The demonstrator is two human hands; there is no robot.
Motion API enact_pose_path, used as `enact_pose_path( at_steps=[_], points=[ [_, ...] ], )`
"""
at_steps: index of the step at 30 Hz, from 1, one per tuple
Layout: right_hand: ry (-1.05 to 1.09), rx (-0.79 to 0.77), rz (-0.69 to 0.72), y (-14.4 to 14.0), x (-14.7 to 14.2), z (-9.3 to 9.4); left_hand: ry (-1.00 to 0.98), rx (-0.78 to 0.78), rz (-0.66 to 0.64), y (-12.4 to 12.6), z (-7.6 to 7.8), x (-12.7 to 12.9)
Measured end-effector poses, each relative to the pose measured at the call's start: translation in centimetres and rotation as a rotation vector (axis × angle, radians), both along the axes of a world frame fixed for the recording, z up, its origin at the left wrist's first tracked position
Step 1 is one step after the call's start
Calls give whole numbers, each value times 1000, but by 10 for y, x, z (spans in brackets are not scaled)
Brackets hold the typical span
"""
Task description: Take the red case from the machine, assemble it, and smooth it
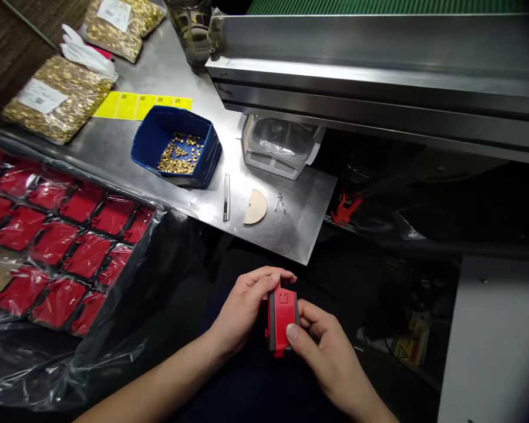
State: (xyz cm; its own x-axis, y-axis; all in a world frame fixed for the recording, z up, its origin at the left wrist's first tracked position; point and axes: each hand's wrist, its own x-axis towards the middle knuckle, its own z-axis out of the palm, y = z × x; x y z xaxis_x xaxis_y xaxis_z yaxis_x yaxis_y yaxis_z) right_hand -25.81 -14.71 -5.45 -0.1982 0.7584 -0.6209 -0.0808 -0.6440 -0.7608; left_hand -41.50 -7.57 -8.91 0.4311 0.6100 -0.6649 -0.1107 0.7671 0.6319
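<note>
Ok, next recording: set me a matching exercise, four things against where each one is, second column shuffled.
Things:
1. red housing
2. small brass parts
3. half-round disc
4. white gloves

Places:
A. lying beside the sealed bags at the far end of the steel table
B. flat on the table between a thin metal tool and a small clip
C. inside the blue bin
D. held between both hands, left hand and right hand

Pairs: 1-D, 2-C, 3-B, 4-A
</note>
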Motion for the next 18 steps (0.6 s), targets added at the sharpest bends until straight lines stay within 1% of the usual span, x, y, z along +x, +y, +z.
enact_pose_path(
  at_steps=[3, 6, 8, 10, 15, 18],
  points=[
    [38, -11, -25, -4, -1, -3, -39, -147, 126, -1, -6, 6],
    [50, -33, -46, -7, -2, -8, -68, -345, 194, -1, -15, 5],
    [60, -39, -65, -7, 0, -9, -85, -403, 212, -2, -20, 2],
    [55, -31, -82, -6, 2, -8, -110, -375, 198, -5, -21, -2],
    [-62, 20, -39, -6, 6, -5, -171, -135, 94, -14, -8, -10],
    [-121, 52, -3, -8, 5, -4, -165, -85, 68, -14, -3, -10]
  ],
)
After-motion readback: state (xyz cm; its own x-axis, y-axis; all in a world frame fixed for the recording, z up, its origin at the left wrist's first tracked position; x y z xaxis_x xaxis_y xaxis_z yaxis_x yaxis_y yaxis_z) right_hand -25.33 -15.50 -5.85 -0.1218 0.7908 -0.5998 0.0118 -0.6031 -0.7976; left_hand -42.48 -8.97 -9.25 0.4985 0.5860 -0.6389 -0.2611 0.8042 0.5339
